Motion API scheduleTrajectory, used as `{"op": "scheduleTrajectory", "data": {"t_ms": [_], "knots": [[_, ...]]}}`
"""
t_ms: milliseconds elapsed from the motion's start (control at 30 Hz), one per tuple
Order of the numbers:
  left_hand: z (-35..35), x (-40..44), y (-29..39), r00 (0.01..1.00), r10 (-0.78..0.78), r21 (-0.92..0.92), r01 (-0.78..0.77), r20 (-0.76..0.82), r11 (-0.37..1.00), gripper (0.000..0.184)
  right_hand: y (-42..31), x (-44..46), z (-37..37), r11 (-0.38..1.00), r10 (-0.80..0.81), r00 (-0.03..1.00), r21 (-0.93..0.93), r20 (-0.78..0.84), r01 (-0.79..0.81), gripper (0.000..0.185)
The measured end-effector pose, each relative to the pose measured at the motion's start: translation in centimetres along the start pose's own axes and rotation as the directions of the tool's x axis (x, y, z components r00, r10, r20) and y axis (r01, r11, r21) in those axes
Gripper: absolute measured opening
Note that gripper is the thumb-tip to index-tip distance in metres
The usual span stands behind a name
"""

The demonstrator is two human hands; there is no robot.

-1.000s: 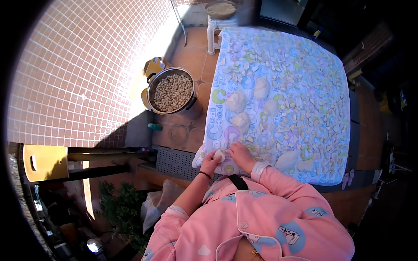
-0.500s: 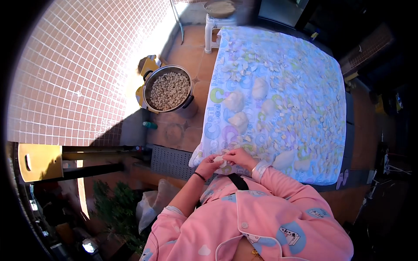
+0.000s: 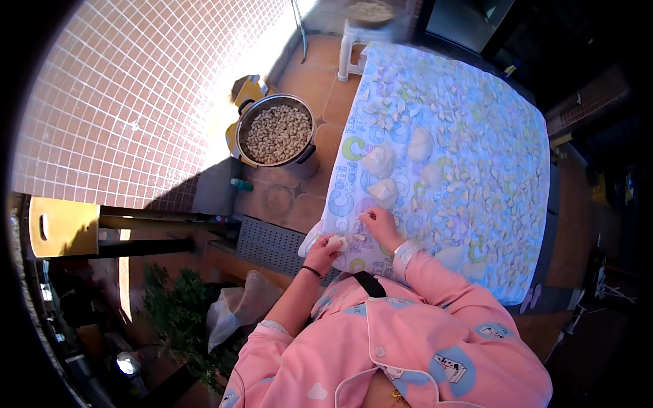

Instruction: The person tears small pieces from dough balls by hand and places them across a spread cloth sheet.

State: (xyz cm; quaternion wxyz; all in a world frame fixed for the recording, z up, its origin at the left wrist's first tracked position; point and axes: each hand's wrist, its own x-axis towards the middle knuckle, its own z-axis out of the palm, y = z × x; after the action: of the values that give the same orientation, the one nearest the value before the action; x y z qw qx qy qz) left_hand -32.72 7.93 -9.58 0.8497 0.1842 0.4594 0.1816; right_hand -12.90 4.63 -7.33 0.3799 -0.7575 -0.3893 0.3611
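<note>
My left hand (image 3: 322, 254) is closed around a pale, doughy-looking lump (image 3: 336, 241) at the near left corner of the cloth. To its right and farther forward, my right hand (image 3: 376, 224) has its fingers pinched together just above the patterned cloth (image 3: 343, 197). Whatever is in that pinch is too small to make out. Beyond the right hand lie several larger whitish, rounded lumps, among them a near one (image 3: 383, 193), one behind it (image 3: 379, 160) and another farther back (image 3: 421, 144). Many small broken pale pieces (image 3: 486, 177) are scattered over the cloth.
Left of the cloth-covered table stands a large metal pot (image 3: 279, 132) filled with what look like unshelled peanuts. A white stool (image 3: 348, 54) bears a round basket at the back. A green bottle (image 3: 241, 184) lies near the pot, and a leafy plant (image 3: 173, 309) is at lower left.
My hands were together on the pale lump and are now apart. The right hand has moved forward over the cloth, while the left keeps the lump. The view has shifted slightly.
</note>
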Motion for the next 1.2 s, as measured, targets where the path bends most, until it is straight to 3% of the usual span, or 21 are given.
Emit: {"op": "scheduleTrajectory", "data": {"t_ms": [33,100,200,333,367,400,633,700,833,900,933,1000,1033,1067,1100,1133,1200], "knots": [[-0.1,0.2,-0.2,1.0,0.002,-0.001,-0.002,0.002,1.0,0.024,0.7,0.4,0.1,1.0,-0.001,1.0,0.0,0.001,0.001,0.012],[0.6,0.2,0.1,1.0,-0.006,0.001,0.006,-0.001,1.0,0.023,1.7,1.1,0.2,0.959,-0.205,0.978,-0.206,-0.025,0.195,0.012],[1.5,0.2,0.6,1.0,-0.021,0.015,0.021,-0.001,1.0,0.022,0.7,0.8,0.1,0.928,-0.301,0.943,-0.271,-0.14,0.255,0.016],[2.2,0.1,0.6,1.0,-0.016,0.053,0.016,-0.012,0.998,0.019,-0.1,-0.3,-0.1,0.925,-0.344,0.929,-0.22,-0.138,0.31,0.019],[2.2,0.2,0.6,1.0,-0.016,0.055,0.016,-0.008,0.998,0.019,-0.8,-1.1,-0.5,0.981,-0.186,0.979,-0.041,0.085,0.19,0.018],[2.1,0.3,0.5,0.999,-0.019,0.058,0.017,0.032,0.998,0.018,-1.1,-1.7,-0.6,0.994,-0.055,0.944,0.105,0.326,0.021,0.019],[2.0,-0.1,0.3,0.986,-0.076,0.119,0.059,0.148,0.991,0.018,-0.5,-2.9,-0.6,0.928,0.086,0.872,0.279,0.481,-0.245,0.021],[2.2,-0.5,0.5,0.981,-0.082,0.101,0.064,0.178,0.993,0.018,-0.5,-3.0,-0.9,0.849,0.132,0.832,0.372,0.539,-0.376,0.02],[2.2,-0.7,0.6,0.973,-0.084,0.035,0.078,0.213,0.996,0.018,0.3,-2.9,-0.6,0.788,0.147,0.808,0.426,0.57,-0.444,0.019],[1.8,-0.3,0.4,0.977,-0.079,-0.006,0.082,0.197,0.997,0.02,0.6,-2.8,-0.3,0.622,0.172,0.786,0.553,0.594,-0.554,0.019],[1.6,-0.1,0.3,0.98,-0.077,-0.048,0.087,0.182,0.995,0.021,0.8,-2.6,-0.1,0.622,0.17,0.786,0.553,0.595,-0.554,0.019],[1.6,-0.1,0.4,0.99,-0.043,-0.07,0.053,0.132,0.996,0.023,0.5,-2.0,0.0,0.81,0.184,0.89,0.448,0.418,-0.378,0.013],[1.6,-0.1,0.5,0.996,-0.011,-0.092,0.018,0.083,0.996,0.025,0.3,-1.7,0.1,0.81,0.183,0.889,0.448,0.42,-0.379,0.013],[1.5,0.0,0.5,0.997,-0.01,-0.092,0.018,0.081,0.996,0.025,0.1,-1.4,0.2,0.953,0.123,0.952,0.233,0.279,-0.192,0.011],[1.4,0.0,0.6,0.998,-0.001,-0.08,0.007,0.067,0.997,0.025,0.0,-1.2,0.2,1.0,0.017,0.988,-0.027,0.155,-0.013,0.011],[1.2,0.1,0.6,0.999,0.008,-0.068,-0.005,0.054,0.998,0.026,0.4,-0.9,0.5,1.0,0.016,0.988,-0.025,0.155,-0.013,0.011],[0.8,0.2,0.5,0.999,0.013,-0.056,-0.01,0.051,0.998,0.027,1.0,-0.4,1.1,0.909,-0.27,0.953,-0.289,0.14,0.3,0.015]]}}
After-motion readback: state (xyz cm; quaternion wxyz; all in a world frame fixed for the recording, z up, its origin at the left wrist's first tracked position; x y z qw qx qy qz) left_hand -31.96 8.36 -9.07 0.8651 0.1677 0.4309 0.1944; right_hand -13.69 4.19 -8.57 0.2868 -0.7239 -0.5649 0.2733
